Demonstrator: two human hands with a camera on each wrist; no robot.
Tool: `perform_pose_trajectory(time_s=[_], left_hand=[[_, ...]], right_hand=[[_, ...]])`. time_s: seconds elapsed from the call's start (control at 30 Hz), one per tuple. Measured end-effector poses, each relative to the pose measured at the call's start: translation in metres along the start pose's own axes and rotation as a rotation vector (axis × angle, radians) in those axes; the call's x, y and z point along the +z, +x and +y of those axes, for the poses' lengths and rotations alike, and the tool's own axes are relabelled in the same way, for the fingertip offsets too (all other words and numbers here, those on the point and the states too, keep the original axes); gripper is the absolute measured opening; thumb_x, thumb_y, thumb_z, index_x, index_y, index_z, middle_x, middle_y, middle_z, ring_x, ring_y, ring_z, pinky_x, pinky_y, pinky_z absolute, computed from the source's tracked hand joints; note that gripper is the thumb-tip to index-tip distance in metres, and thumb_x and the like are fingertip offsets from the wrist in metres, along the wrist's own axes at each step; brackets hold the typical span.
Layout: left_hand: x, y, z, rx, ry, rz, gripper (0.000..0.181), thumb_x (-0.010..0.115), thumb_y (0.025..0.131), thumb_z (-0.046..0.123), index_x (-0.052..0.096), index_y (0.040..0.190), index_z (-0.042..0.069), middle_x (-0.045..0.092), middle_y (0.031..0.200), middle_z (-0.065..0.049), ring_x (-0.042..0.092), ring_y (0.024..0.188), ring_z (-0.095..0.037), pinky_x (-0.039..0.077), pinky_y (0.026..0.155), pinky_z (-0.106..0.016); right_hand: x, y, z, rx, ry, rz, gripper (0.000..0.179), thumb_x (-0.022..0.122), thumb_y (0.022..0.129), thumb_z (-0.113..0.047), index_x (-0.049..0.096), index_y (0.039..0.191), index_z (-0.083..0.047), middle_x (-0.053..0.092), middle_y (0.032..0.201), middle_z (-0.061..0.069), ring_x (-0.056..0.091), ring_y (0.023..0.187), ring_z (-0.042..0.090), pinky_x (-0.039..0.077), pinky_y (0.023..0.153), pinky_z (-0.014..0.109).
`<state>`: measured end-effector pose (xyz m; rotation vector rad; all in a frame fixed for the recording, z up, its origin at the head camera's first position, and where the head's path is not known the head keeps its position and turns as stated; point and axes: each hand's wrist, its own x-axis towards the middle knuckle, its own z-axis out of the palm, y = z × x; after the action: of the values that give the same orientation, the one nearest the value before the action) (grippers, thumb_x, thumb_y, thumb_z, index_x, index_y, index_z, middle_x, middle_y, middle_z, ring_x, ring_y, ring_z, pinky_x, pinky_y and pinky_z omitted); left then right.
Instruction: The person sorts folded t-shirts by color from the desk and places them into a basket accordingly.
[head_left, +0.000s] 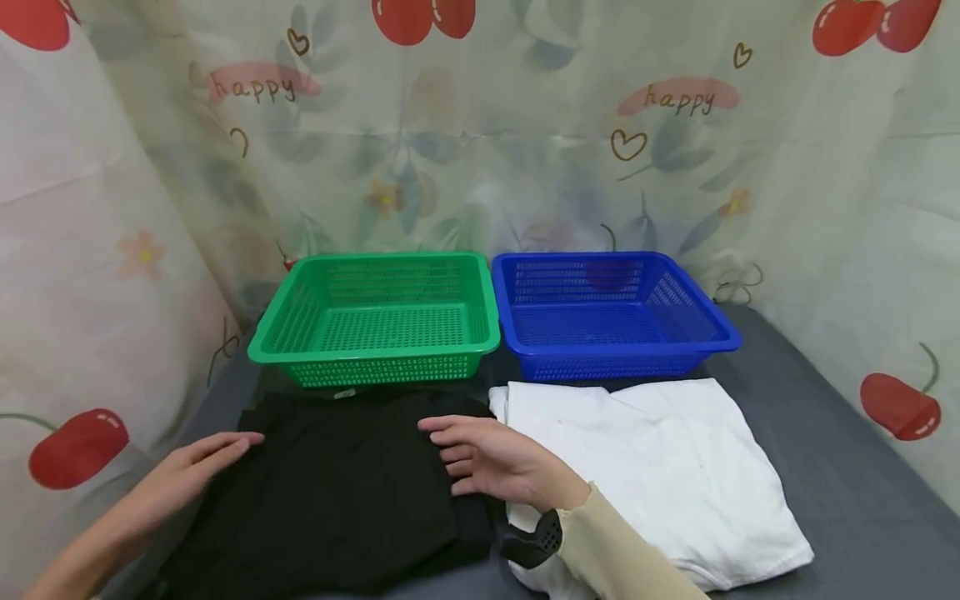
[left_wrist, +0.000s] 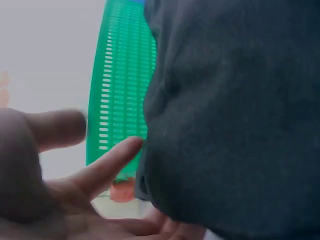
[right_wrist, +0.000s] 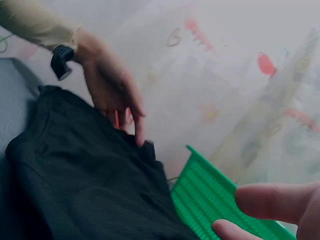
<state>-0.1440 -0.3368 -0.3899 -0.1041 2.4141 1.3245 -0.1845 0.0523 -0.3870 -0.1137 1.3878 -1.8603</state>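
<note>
A folded black garment [head_left: 337, 492] lies at the front left, a small pale label at its far edge. At its left edge is my left hand [head_left: 187, 471], fingers extended. The left wrist view shows this hand's lower fingers [left_wrist: 155, 220] partly hidden behind the dark cloth [left_wrist: 225, 115], with the thumb apart. My right hand [head_left: 502, 458] hovers around the garment's right side, palm turned left, its fingers spread and slightly bent, nothing in them. A folded white garment [head_left: 652, 475] lies to the right, partly behind my right wrist and sleeve.
A green basket [head_left: 375, 353] stands behind the black garment, and a blue basket [head_left: 630, 347] stands beside it behind the white one. Both show bare slotted floors. The grey tabletop [head_left: 847, 467] is enclosed by a printed curtain [head_left: 480, 167] at the back and sides.
</note>
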Motion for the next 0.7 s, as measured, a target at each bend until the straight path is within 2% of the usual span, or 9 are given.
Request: perform_pose_trajectory(time_s=[0.13, 0.3, 0.5, 0.6, 0.7], left_hand=[[0.004, 0.005, -0.002, -0.026, 0.031, -0.024, 0.067, 0.055, 0.098, 0.049, 0.044, 0.147, 0.005, 0.036, 0.146, -0.028, 0.041, 0.124, -0.04, 0.045, 0.089, -0.052], [0.008, 0.006, -0.004, 0.017, 0.051, -0.027, 0.068, 0.066, 0.093, 0.044, 0.044, 0.149, 0.012, 0.029, 0.15, -0.028, 0.033, 0.129, -0.043, 0.042, 0.09, -0.057], [0.011, 0.003, -0.01, 0.088, 0.062, 0.013, 0.076, 0.072, 0.089, 0.04, 0.038, 0.152, 0.014, 0.028, 0.153, -0.025, 0.029, 0.134, -0.043, 0.042, 0.092, -0.054], [0.012, 0.003, -0.014, 0.12, 0.064, 0.01, 0.078, 0.074, 0.088, 0.038, 0.038, 0.152, 0.014, 0.028, 0.153, -0.023, 0.025, 0.137, -0.044, 0.039, 0.096, -0.057], [0.011, 0.004, -0.017, 0.127, 0.046, -0.03, 0.079, 0.073, 0.089, 0.035, 0.032, 0.155, 0.016, 0.023, 0.155, -0.023, 0.019, 0.139, -0.046, 0.035, 0.097, -0.063]], right_hand=[[0.008, 0.008, 0.004, -0.008, -0.058, 0.035, 0.047, 0.065, 0.094, -0.013, 0.056, 0.14, -0.012, 0.052, 0.136, 0.012, 0.054, 0.116, 0.034, 0.042, 0.097, 0.053], [0.019, 0.022, 0.014, -0.057, -0.118, 0.099, 0.047, 0.072, 0.088, -0.006, 0.063, 0.133, -0.012, 0.059, 0.126, 0.008, 0.063, 0.103, 0.025, 0.05, 0.089, 0.043], [0.025, 0.032, 0.022, -0.121, -0.221, 0.208, 0.053, 0.076, 0.079, 0.007, 0.068, 0.126, -0.015, 0.06, 0.12, 0.007, 0.063, 0.1, 0.021, 0.052, 0.085, 0.037], [0.023, 0.032, 0.022, -0.124, -0.252, 0.259, 0.055, 0.075, 0.077, 0.011, 0.069, 0.125, -0.015, 0.06, 0.118, 0.008, 0.062, 0.1, 0.022, 0.052, 0.085, 0.038], [0.021, 0.031, 0.022, -0.134, -0.257, 0.301, 0.057, 0.074, 0.075, 0.013, 0.069, 0.126, -0.013, 0.059, 0.121, 0.009, 0.06, 0.102, 0.023, 0.051, 0.085, 0.038]])
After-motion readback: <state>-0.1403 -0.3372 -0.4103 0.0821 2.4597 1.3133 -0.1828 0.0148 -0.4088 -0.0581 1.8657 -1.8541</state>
